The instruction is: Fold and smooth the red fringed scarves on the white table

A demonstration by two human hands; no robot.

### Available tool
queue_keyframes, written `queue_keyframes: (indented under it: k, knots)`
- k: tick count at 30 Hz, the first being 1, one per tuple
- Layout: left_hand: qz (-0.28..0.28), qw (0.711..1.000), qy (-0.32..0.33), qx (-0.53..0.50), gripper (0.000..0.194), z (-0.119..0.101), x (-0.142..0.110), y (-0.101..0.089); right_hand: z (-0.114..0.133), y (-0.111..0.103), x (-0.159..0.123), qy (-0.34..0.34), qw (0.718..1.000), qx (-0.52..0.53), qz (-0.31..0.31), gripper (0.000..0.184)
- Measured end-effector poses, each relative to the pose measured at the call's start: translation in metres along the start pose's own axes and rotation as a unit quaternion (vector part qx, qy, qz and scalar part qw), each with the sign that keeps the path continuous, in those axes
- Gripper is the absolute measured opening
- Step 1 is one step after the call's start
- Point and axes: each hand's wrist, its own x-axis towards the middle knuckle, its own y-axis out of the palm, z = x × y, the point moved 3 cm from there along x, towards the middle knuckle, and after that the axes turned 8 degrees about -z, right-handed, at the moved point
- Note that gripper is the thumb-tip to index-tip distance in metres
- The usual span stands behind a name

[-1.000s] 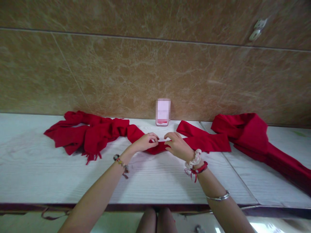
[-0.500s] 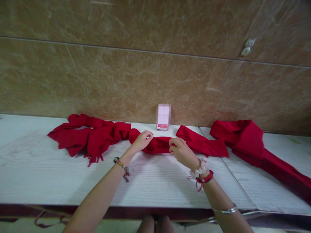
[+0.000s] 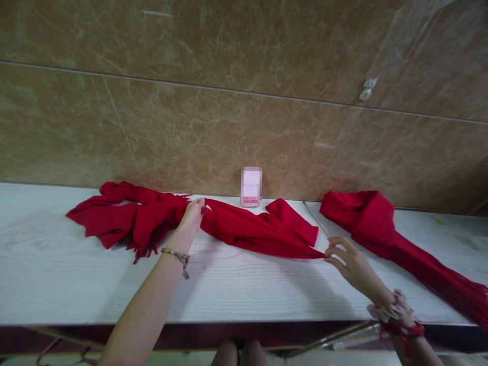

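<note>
A red fringed scarf [image 3: 247, 229] lies along the white tabletop, its left part bunched up with tassels hanging at the front. My left hand [image 3: 192, 213] is closed on the scarf's edge, left of centre. Between finger and thumb, my right hand [image 3: 345, 262] pinches a pulled-out corner of it, and the cloth is stretched slantwise between both hands. Behind this stretch, a folded flap of red cloth [image 3: 293, 223] rests on the table. Farther right lies another length of red scarf [image 3: 366, 216], looped at the back, with fringe at its front right end.
A phone [image 3: 251, 188] with a blurred screen leans against the brown marbled wall [image 3: 213, 137]. A small white fitting [image 3: 368, 89] is on the wall at upper right. The front edge of the white table [image 3: 244, 300] runs just above my knees [image 3: 239, 353].
My right hand has moved right and toward me, drawing the scarf's corner out. My left hand has shifted left along the edge. The middle cloth is now spread wider and taut.
</note>
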Motion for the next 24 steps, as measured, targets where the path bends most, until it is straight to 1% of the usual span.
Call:
queue_keyframes:
  k: [2,4,5,6,8,10,12,13,14,16,17,18,19,21,22,24]
  knots:
    - [0.052,0.998,0.003,0.042,0.012,0.001,-0.007,0.005,-0.004,0.004,0.003,0.013,0.998,0.022,0.064,0.016]
    - [0.114,0.989,0.003,0.098,0.009,0.003,-0.014,0.009,-0.003,0.012,0.011,0.012,0.989,0.058,0.134,0.011]
    - [0.138,0.982,0.005,0.127,0.009,0.005,-0.017,0.010,-0.002,0.015,0.017,0.011,0.986,0.073,0.149,0.010]
    - [0.151,0.976,0.009,0.154,0.009,0.006,-0.018,0.010,0.001,0.018,0.024,0.013,0.986,0.081,0.146,0.011]
    - [0.149,0.968,0.024,0.202,0.012,0.007,-0.017,0.006,0.007,0.022,0.041,0.020,0.992,0.071,0.104,0.014]
    - [0.119,0.962,0.048,0.241,0.015,0.005,-0.014,0.000,0.017,0.029,0.058,0.017,0.997,0.042,0.065,0.016]
    - [0.082,0.957,0.077,0.266,0.014,-0.001,-0.011,-0.002,0.030,0.038,0.072,0.005,0.999,0.008,0.050,0.014]
    - [0.063,0.952,0.106,0.279,0.014,-0.006,-0.012,0.001,0.036,0.043,0.078,0.003,0.999,-0.010,0.045,0.012]
    - [0.048,0.944,0.144,0.295,0.013,-0.012,-0.013,0.006,0.040,0.048,0.084,0.003,0.999,-0.028,0.040,0.010]
    - [0.049,0.914,0.231,0.330,0.012,-0.025,-0.022,0.025,0.046,0.057,0.093,0.004,0.998,-0.051,0.031,0.011]
    - [0.072,0.897,0.265,0.345,0.012,-0.030,-0.027,0.039,0.047,0.061,0.096,0.003,0.998,-0.053,0.031,0.013]
    - [0.113,0.885,0.286,0.351,0.012,-0.034,-0.034,0.054,0.047,0.065,0.099,0.001,0.998,-0.049,0.035,0.015]
    - [0.155,0.873,0.298,0.353,0.011,-0.036,-0.040,0.069,0.046,0.068,0.102,0.000,0.998,-0.039,0.042,0.016]
    - [0.217,0.851,0.310,0.364,0.011,-0.034,-0.052,0.094,0.043,0.074,0.106,0.004,0.998,-0.011,0.059,0.016]
    - [0.235,0.841,0.314,0.373,0.013,-0.032,-0.057,0.103,0.042,0.076,0.108,0.009,0.998,0.004,0.067,0.015]
    - [0.253,0.824,0.322,0.391,0.014,-0.023,-0.063,0.114,0.042,0.079,0.111,0.018,0.997,0.029,0.075,0.012]
